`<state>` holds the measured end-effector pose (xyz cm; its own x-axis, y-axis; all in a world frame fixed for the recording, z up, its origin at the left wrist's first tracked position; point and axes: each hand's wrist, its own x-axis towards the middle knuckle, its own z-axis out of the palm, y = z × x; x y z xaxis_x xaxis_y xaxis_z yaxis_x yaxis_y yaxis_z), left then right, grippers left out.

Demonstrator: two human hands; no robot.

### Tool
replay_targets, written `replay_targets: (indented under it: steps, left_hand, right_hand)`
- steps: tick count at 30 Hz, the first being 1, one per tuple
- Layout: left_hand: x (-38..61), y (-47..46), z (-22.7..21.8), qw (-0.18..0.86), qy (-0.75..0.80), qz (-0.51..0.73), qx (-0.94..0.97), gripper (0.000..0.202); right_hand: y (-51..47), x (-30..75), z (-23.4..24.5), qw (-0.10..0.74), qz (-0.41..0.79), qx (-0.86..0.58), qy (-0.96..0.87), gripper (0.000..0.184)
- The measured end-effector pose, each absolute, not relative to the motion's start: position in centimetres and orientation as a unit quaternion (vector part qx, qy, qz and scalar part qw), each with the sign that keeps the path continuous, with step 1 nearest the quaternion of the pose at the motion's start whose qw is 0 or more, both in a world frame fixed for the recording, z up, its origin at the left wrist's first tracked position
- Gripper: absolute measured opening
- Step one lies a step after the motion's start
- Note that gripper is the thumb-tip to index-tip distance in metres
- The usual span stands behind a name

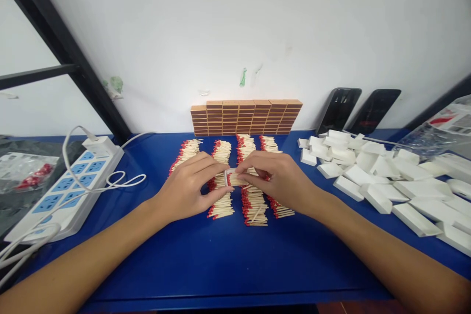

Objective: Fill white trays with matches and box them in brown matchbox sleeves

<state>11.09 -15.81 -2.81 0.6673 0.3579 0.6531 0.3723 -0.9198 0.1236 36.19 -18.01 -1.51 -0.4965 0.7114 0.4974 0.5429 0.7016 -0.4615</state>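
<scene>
A small white matchbox tray (226, 179) with red-tipped matches (232, 178) in it is held above the rows of matches. My left hand (191, 186) grips the tray's left end between thumb and fingers. My right hand (275, 171) is closed, with thumb and fingertips pinching at the matches at the tray's right end; that end is hidden behind the fingers. Below and around both hands, loose matches lie in rows, among them a left-hand row (190, 147), a middle row (222, 208) and a longer row (255, 206), their red heads mostly to the left.
Stacked matchboxes (246, 117) stand against the wall. A pile of white empty trays (368, 167) covers the right side, with two dark phones (338, 110) behind. A power strip (73, 181) with white cables lies left, beside a plastic bag (25, 171). The blue table (228, 260) has its edge nearest me.
</scene>
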Motion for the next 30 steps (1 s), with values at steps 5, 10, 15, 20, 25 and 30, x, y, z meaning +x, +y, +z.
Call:
replay_targets:
  steps: [5,10,15,20,25,30]
  left_hand:
    - [11.0,-15.7,-2.9,0.01,-0.202,-0.359,-0.911,0.036]
    - [11.1,-15.7,-2.8,0.015,-0.206,-0.358,-0.91,0.035]
    - [10.9,-15.3,-2.7,0.027,-0.229,-0.362,-0.903,0.034]
    - [10.2,-14.3,-2.7,0.06,-0.253,-0.365,-0.894,0.033]
    - [10.1,-14.2,-2.7,0.064,-0.256,-0.358,-0.896,0.031]
    - [10.2,-14.3,-2.7,0.06,-0.246,-0.354,-0.9,0.031]
  right_hand:
    - [-18.1,36.0,-1.7,0.356,0.113,-0.359,-0.856,0.008]
    - [-17.9,36.3,-1.5,0.375,0.11,-0.355,-0.849,0.011]
    - [-17.6,37.5,-0.5,0.355,0.091,-0.379,-0.85,0.017]
    - [-17.5,39.0,0.9,0.21,0.166,-0.404,-0.875,0.014]
    - [-17.7,39.3,1.1,0.121,0.241,-0.417,-0.868,0.01]
    - [-17.7,39.0,0.5,0.103,0.265,-0.427,-0.858,0.007]
